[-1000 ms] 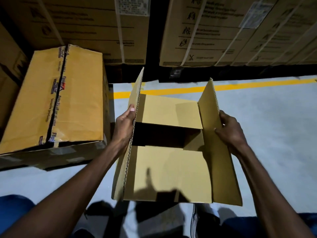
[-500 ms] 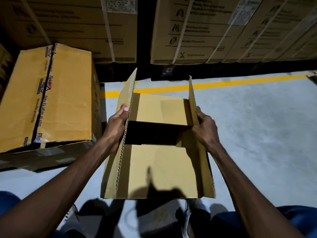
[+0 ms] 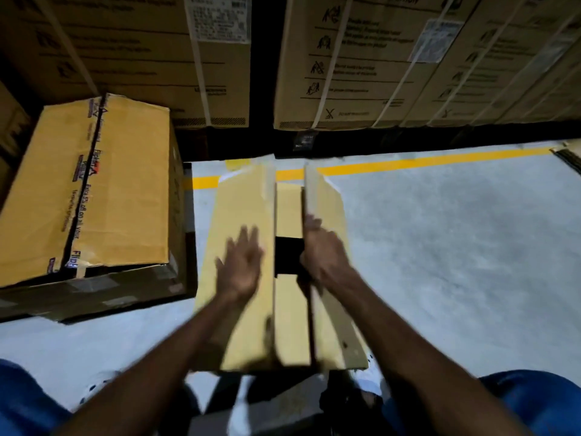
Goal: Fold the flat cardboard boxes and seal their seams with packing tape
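A plain brown cardboard box (image 3: 242,328) stands on the grey floor right in front of me. Its two long top flaps are folded inward, leaving a narrow gap down the middle where the short inner flaps and a dark opening show. My left hand (image 3: 240,265) lies flat with fingers spread on the left flap. My right hand (image 3: 323,254) is on the right flap at its inner edge, fingers bent over that edge; it is blurred. No packing tape is in sight.
A taped, printed yellow-brown box (image 3: 94,187) lies on flattened dark cardboard (image 3: 94,294) to the left. Large strapped cartons (image 3: 393,58) line the back. A yellow floor line (image 3: 424,160) runs behind the box. My blue-clad knees (image 3: 528,401) and shoes are below.
Both long flaps have swung down from upright to nearly shut over the box top. My left hand let go of the flap's edge and now lies flat on it.
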Tool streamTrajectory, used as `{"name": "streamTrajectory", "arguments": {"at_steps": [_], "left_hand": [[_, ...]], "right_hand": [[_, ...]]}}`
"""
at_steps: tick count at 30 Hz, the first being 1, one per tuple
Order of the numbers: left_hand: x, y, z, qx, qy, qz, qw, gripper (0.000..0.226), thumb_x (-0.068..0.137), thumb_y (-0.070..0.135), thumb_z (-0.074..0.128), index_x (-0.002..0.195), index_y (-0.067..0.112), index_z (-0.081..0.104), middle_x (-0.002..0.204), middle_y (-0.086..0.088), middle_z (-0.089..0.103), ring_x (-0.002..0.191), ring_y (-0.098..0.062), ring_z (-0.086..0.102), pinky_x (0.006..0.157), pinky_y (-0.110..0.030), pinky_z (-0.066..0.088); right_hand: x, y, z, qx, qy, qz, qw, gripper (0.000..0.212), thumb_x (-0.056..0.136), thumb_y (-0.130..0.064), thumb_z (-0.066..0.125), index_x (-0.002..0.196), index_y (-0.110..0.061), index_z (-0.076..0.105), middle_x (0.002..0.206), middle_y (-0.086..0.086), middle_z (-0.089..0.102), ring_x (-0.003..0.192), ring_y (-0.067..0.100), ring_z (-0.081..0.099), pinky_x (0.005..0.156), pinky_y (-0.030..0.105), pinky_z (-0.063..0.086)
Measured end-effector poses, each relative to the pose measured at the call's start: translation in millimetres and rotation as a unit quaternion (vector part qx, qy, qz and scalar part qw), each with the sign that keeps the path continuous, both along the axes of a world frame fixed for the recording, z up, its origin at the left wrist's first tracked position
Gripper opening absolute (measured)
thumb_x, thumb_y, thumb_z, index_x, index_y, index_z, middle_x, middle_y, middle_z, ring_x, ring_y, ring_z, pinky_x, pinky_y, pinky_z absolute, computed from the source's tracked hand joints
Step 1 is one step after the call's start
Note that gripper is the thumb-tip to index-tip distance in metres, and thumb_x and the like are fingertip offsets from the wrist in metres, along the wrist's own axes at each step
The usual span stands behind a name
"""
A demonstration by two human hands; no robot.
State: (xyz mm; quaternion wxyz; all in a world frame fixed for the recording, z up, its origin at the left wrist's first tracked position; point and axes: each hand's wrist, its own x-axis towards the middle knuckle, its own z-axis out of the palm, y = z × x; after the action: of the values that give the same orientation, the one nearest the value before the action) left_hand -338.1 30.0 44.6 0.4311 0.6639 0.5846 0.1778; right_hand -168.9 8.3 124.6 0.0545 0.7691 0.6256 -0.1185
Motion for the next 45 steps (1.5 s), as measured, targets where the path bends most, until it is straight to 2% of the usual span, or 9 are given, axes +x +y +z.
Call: {"name": "streamTrajectory", "arguments": {"at_steps": [3,14,19,22,24,26,29,37,45], "left_hand": [[25.4,-53.4,-46.6,0.053,0.137,-0.038,0.988,0.065,0.1,0.06,0.004,0.16,0.034,0.007,0.165,0.008,-0.017,0.151,-0.021,-0.021,0.119,-0.055,-0.011],[30.0,-57.3,-72.5,0.198,0.226,-0.009,0.954,0.054,0.099,0.04,0.037,0.15,0.023,0.046,0.161,-0.006,0.033,0.147,-0.033,0.032,0.111,-0.059,0.025],[-21.5,-38.7,-55.6,0.211,0.162,-0.022,0.964,0.054,0.094,0.064,0.045,0.141,0.039,0.053,0.155,0.002,0.041,0.136,-0.026,0.039,0.101,-0.046,0.034],[-54.4,-45.7,-42.5,0.132,0.153,0.103,0.974,0.086,0.079,0.078,0.055,0.152,0.038,0.035,0.16,-0.003,0.03,0.141,-0.029,0.035,0.105,-0.052,0.038],[-66.8,-55.6,-37.6,-0.015,0.076,0.188,0.979,0.108,0.068,0.083,0.066,0.156,0.042,0.019,0.161,0.0,0.029,0.143,-0.028,0.038,0.108,-0.051,0.041],[-72.9,-57.0,-37.6,-0.12,-0.035,0.23,0.965,0.099,0.054,0.085,0.075,0.141,0.049,0.045,0.139,0.009,0.059,0.127,-0.023,0.058,0.102,-0.046,0.049],[-74.8,-49.5,-43.7,-0.135,-0.038,0.232,0.963,0.076,0.048,0.085,0.077,0.109,0.042,0.07,0.1,0.018,0.075,0.098,-0.016,0.072,0.094,-0.047,0.056],[-52.7,-18.7,73.3,-0.049,0.018,0.224,0.973,0.042,0.082,0.053,0.075,0.085,0.015,0.057,0.088,-0.006,0.06,0.1,-0.036,0.06,0.08,-0.038,0.044],[-94.0,-9.8,194.3,0.13,-0.032,0.214,0.968,0.065,0.079,0.07,0.064,0.126,0.025,0.06,0.12,0.001,0.069,0.109,-0.029,0.063,0.093,-0.044,0.051]], "right_hand": [[-15.4,2.0,-45.4,-0.021,0.015,0.028,0.999,0.061,0.102,-0.027,0.043,0.156,-0.011,0.019,0.163,0.016,0.023,0.128,0.037,0.051,0.093,0.044,0.047],[8.1,-38.8,-119.1,0.128,0.135,0.039,0.982,0.053,0.106,-0.044,0.04,0.155,-0.029,0.034,0.165,-0.014,0.022,0.15,0.007,0.024,0.099,0.042,0.051],[27.3,-54.2,-110.1,0.117,0.141,-0.165,0.969,0.107,0.078,-0.086,0.05,0.161,-0.031,0.01,0.166,-0.014,0.0,0.155,0.014,0.001,0.12,0.053,-0.005],[49.3,-74.3,-107.8,0.058,0.298,-0.374,0.876,0.129,0.053,-0.089,0.071,0.158,-0.032,0.022,0.163,-0.005,0.03,0.147,0.024,0.034,0.118,0.054,0.029],[63.9,-85.5,-111.0,0.053,0.433,-0.419,0.797,0.107,0.042,-0.082,0.084,0.133,-0.032,0.057,0.131,-0.003,0.067,0.117,0.022,0.065,0.102,0.048,0.051],[71.4,-92.6,-111.8,0.039,0.506,-0.424,0.75,0.074,0.048,-0.065,0.093,0.108,-0.028,0.072,0.104,-0.007,0.077,0.097,0.019,0.073,0.093,0.045,0.057],[72.0,-99.2,-110.2,0.044,0.499,-0.433,0.75,0.074,0.041,-0.07,0.092,0.1,-0.028,0.075,0.096,-0.01,0.077,0.093,0.018,0.073,0.091,0.043,0.058],[67.5,-99.0,-65.4,0.111,0.502,-0.439,0.737,0.081,0.035,-0.08,0.087,0.092,-0.023,0.078,0.088,-0.007,0.078,0.086,0.021,0.074,0.086,0.044,0.06],[43.4,-43.9,77.1,0.221,0.515,-0.289,0.776,0.053,0.069,-0.055,0.087,0.099,-0.014,0.075,0.089,0.0,0.078,0.08,0.017,0.076,0.071,0.032,0.06]]}}
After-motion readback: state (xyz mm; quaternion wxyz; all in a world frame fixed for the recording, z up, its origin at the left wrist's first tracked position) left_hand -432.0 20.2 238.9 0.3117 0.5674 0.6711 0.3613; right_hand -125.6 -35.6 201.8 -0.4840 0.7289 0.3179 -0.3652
